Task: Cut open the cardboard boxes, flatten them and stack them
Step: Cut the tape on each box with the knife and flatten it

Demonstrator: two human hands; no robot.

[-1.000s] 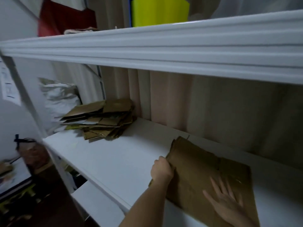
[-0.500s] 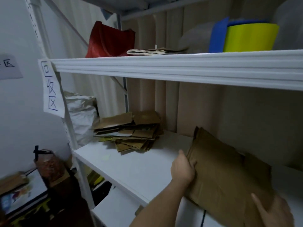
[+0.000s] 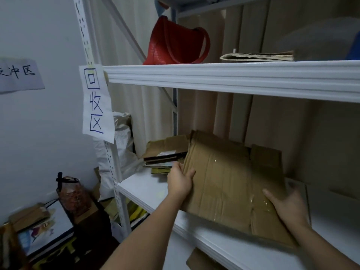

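Flattened cardboard box (image 3: pixel 229 184), held tilted above the white middle shelf (image 3: pixel 148 190), its far end now overlapping the stack of flattened cartons (image 3: pixel 165 152) at the shelf's left end. Left hand (image 3: pixel 180 182) grips the sheet's left edge, thumb on top and fingers curled beneath; right hand (image 3: pixel 288 203) clasps the near right corner, thumb across the upper face, fingers hidden under the board. One second earlier the sheet lies flat on the shelf under a spread right palm, well apart from the stack; half a second earlier it is raised at its left edge. Lifted and carried leftward since then, it appears close to being laid on the pile, so the stacking step for this box is judged nearly complete. A handwritten paper label (image 3: pixel 96 102) hangs on the rack upright; a red bag (image 3: pixel 175 41) sits on the shelf above.
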